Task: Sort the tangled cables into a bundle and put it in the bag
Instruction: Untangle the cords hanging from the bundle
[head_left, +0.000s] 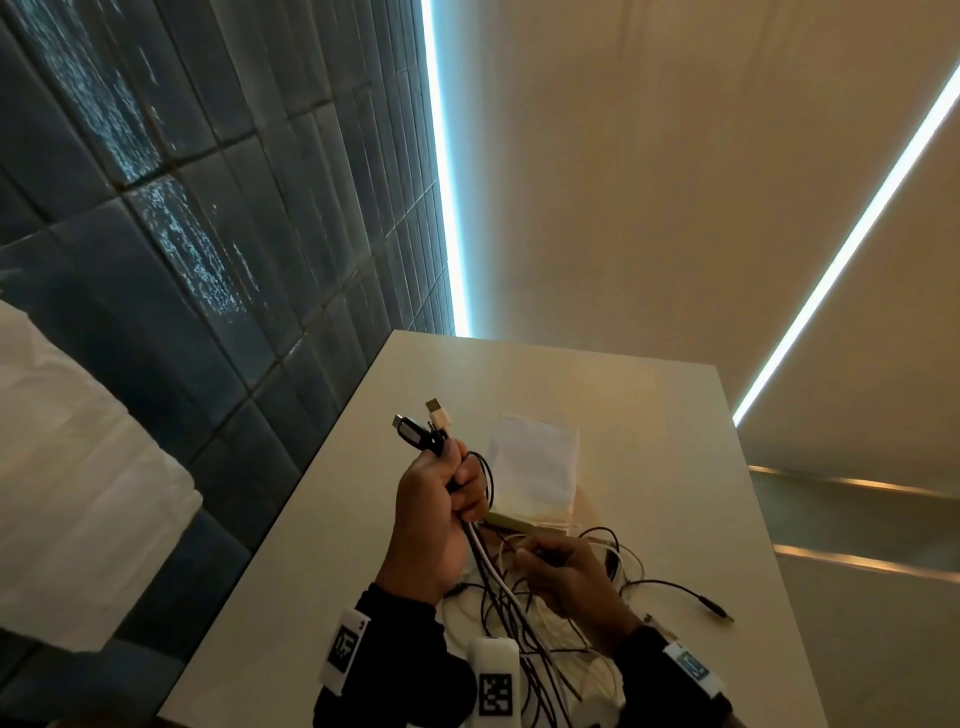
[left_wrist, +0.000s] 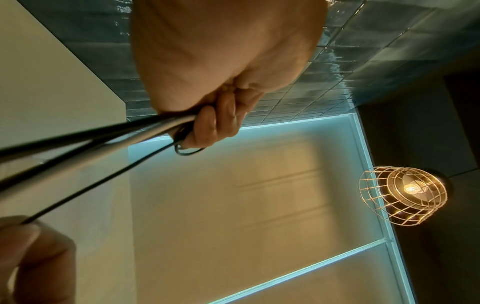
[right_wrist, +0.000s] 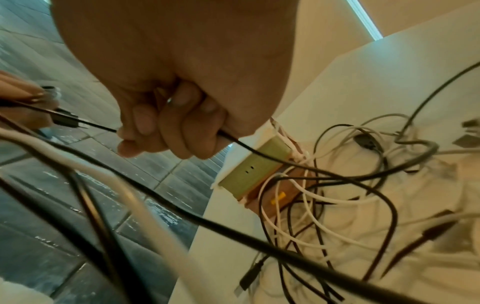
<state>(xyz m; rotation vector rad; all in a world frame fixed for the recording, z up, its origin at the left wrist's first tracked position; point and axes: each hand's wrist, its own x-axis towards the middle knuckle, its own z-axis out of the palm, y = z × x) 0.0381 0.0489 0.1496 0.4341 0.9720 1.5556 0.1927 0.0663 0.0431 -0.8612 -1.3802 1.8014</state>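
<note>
The left hand (head_left: 434, 512) is gripping several cable ends in curled fingers (left_wrist: 207, 127), a black USB plug (head_left: 410, 431) and a white USB-A plug (head_left: 439, 413) sticking out above the fist. The right hand (head_left: 563, 571) is pinching one thin black cable (right_wrist: 101, 126) in closed fingers (right_wrist: 166, 131). The tangled cables (head_left: 524, 623) are trailing below both hands onto the worktop (head_left: 675, 415). The white bag (head_left: 535, 462) is lying flat beyond the tangle, its green strip (right_wrist: 255, 166) nearest the fingers. No writing is legible.
</note>
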